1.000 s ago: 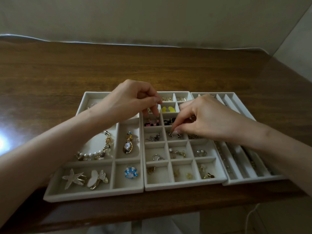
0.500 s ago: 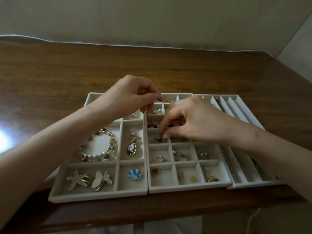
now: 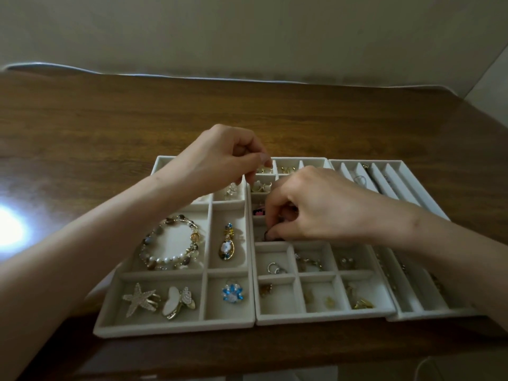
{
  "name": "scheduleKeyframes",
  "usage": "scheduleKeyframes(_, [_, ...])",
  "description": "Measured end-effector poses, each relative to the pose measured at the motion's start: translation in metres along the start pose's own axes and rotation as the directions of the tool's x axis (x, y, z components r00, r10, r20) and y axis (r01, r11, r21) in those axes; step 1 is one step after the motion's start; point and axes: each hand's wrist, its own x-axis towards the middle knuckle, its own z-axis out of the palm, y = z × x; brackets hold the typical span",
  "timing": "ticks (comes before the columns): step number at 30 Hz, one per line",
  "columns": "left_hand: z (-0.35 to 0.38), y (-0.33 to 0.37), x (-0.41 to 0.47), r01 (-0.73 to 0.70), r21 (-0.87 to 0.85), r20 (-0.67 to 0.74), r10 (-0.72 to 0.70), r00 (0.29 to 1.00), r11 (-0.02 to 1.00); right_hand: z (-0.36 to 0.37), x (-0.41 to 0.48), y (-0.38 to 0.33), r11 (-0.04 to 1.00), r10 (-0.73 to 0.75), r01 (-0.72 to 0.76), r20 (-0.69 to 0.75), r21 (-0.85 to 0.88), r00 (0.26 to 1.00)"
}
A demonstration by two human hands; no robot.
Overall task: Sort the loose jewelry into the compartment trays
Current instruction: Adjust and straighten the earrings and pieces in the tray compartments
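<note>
- Head view: three pale compartment trays sit side by side, touching, along the near edge of the brown wooden bench [image 3: 110, 119], toward its right corner.
- The right hand [image 3: 316, 207] reaches over the middle tray [image 3: 324, 318]. Its fingers [image 3: 276, 232] are curled down into a compartment in that tray's left column, about halfway back, and pinch a small dark piece [image 3: 266, 235] just above the compartment floor.
- The left hand [image 3: 220, 158] hovers over the seam between the left tray [image 3: 176, 329] and the middle tray, near their far edge. Its fingers are curled with thumb and forefinger tips pressed together. Whether anything is held between them cannot be told.
- In the left tray, a beaded bracelet [image 3: 170, 243] lies in the large middle compartment, with an oval pendant [image 3: 227, 243] in the compartment beside it.
- In that tray's near row, a starfish clip [image 3: 138, 298] and a butterfly clip [image 3: 177, 302] share one compartment. A blue flower piece [image 3: 233, 292] lies in the next one to the right.
- In the middle tray, silver hoops [image 3: 275, 268] lie in the compartment just nearer than the right hand's fingers. A pink item [image 3: 258, 211] shows in the compartment just farther back.
- Small gold pieces lie in several other compartments.
- The right tray [image 3: 406, 171] has long narrow channels. The right forearm crosses over it.
</note>
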Motion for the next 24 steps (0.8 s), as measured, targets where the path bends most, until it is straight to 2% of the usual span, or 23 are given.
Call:
scheduleKeyframes(5, [-0.001, 0.001, 0.0, 0.021, 0.028, 0.057, -0.023, 0.998, 0.999, -0.003, -0.001, 0.01, 0.953, 0.034, -0.031, -0.005, 0.302, 0.999])
scheduleKeyframes(8, [-0.002, 0.001, 0.0, 0.023, 0.048, 0.092, -0.027, 0.995, 0.999, -0.007, -0.002, 0.014, 0.917, 0.062, -0.05, -0.017, 0.395, 0.998])
scheduleKeyframes(12, [-0.006, 0.004, 0.0, -0.003, 0.129, 0.255, -0.03, 0.967, 0.992, -0.013, -0.003, 0.018, 0.859, 0.083, -0.075, 0.006, 0.507, 0.997])
scheduleKeyframes(16, [-0.002, 0.009, -0.007, -0.11, 0.239, 0.395, 0.008, 0.919, 0.965, -0.016, -0.008, 0.023, 0.822, 0.098, -0.091, 0.017, 0.562, 0.995])
scheduleKeyframes(21, [0.007, 0.011, -0.014, -0.312, 0.447, 0.42, 0.112, 0.901, 0.838, -0.018, -0.013, 0.03, 0.816, 0.127, -0.123, 0.033, 0.565, 0.991])
scheduleKeyframes(24, [0.012, 0.011, -0.016, -0.387, 0.535, 0.414, 0.166, 0.895, 0.751, -0.019, -0.015, 0.033, 0.773, 0.123, -0.133, 0.059, 0.62, 0.991])
